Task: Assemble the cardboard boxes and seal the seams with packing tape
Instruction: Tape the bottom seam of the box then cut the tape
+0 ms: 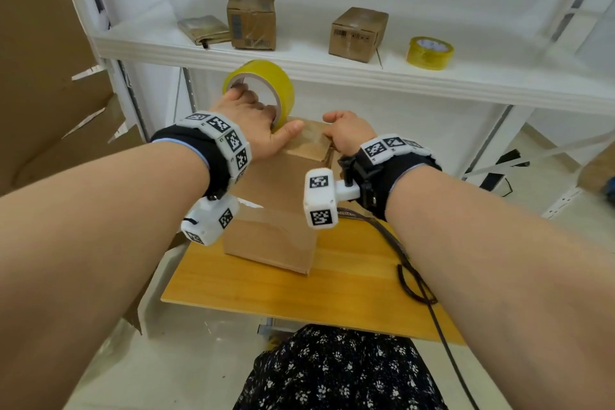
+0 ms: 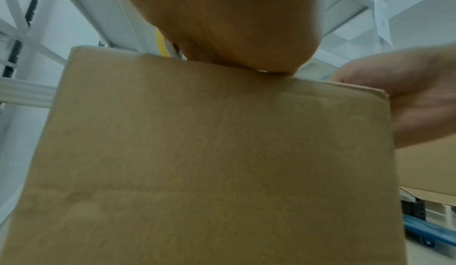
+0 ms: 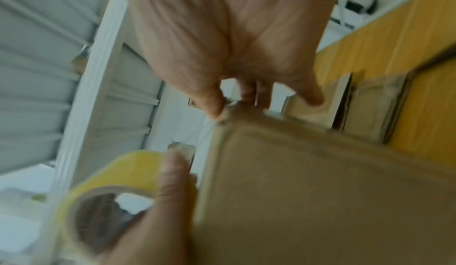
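Brown cardboard box (image 1: 283,196) stands upright on the wooden table (image 1: 332,289), near the white shelf (image 1: 299,60). The left hand (image 1: 256,123) grips the yellow tape roll (image 1: 263,83), fingers through its core, thumb pressing the box's top. The right hand (image 1: 349,133), fingers curled, pinches the top's right edge.

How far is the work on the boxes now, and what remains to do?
Done: two taped boxes stand on the white shelf. In hand: the left hand holds the yellow tape roll against the top of the box on the wooden table, its thumb on that box; the right hand pinches at the top edge. Left: the flat box on the shelf is not assembled.
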A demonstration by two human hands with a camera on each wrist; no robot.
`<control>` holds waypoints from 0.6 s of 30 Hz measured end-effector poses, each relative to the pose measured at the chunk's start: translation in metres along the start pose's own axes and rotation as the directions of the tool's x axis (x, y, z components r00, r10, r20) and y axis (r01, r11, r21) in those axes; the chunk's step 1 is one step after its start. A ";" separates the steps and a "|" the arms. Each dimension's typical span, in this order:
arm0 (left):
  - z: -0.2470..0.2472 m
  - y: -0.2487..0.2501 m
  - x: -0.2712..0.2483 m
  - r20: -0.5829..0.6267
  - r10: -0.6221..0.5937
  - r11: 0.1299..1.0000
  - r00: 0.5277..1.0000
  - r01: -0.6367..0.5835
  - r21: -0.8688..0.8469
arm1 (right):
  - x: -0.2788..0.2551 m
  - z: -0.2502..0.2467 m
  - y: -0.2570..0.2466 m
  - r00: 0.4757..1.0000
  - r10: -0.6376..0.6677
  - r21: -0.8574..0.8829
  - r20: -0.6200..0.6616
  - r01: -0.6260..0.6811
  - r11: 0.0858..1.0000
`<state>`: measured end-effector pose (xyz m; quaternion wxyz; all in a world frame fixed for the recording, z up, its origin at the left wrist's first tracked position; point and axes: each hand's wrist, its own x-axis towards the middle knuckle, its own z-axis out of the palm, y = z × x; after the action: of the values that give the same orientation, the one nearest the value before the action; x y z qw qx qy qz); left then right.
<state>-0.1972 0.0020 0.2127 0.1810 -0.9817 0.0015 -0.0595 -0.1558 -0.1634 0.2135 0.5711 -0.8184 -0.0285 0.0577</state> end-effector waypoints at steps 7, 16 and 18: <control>-0.006 -0.001 0.005 0.103 -0.056 0.997 0.993 0.062 -0.055 | 0.000 0.038 0.003 0.985 0.029 -0.101 -0.169 -0.046 0.994; -0.008 0.006 -0.001 -0.092 -0.229 0.925 0.969 0.187 -0.330 | -0.005 0.040 0.008 0.991 -0.007 -0.170 -0.133 -0.016 0.985; -0.012 0.013 0.001 -0.113 -0.270 0.913 0.956 0.217 -0.346 | -0.003 0.037 0.008 0.992 0.000 -0.191 -0.128 -0.025 0.981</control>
<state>-0.1976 -0.0144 0.2196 0.0048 -0.9826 -0.0968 -0.1584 -0.1639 -0.1323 0.1932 0.4897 -0.8719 0.0078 0.0061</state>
